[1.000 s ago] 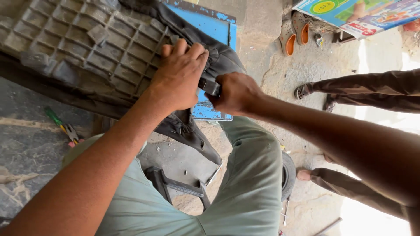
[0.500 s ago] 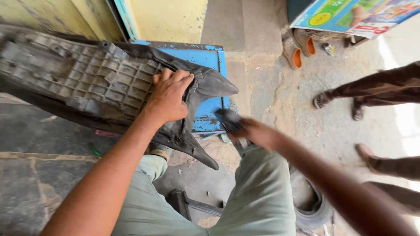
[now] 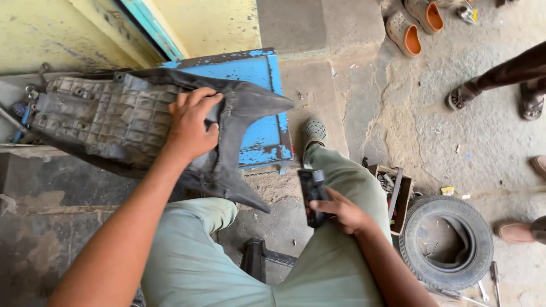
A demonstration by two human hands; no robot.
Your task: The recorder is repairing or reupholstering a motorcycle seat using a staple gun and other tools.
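My left hand (image 3: 190, 122) presses flat on a dark grey ribbed plastic panel (image 3: 114, 122) with two pointed ends, fingers curled over its upper edge. The panel rests across a chipped blue metal box (image 3: 259, 113) and my left knee. My right hand (image 3: 341, 213) lies on my right thigh, closed around a small black tool (image 3: 313, 193) that sticks up toward the knee.
A small tyre (image 3: 446, 241) lies on the concrete at right, beside a small box of metal parts (image 3: 392, 190). Orange-lined clogs (image 3: 412, 20) stand at the top. Another person's sandalled feet (image 3: 472, 94) are at the right edge. A yellow wall is behind the panel.
My right hand has pulled away from the panel and come down onto my right thigh with the black tool. The view has tilted so more floor shows. My left hand stays on the panel.
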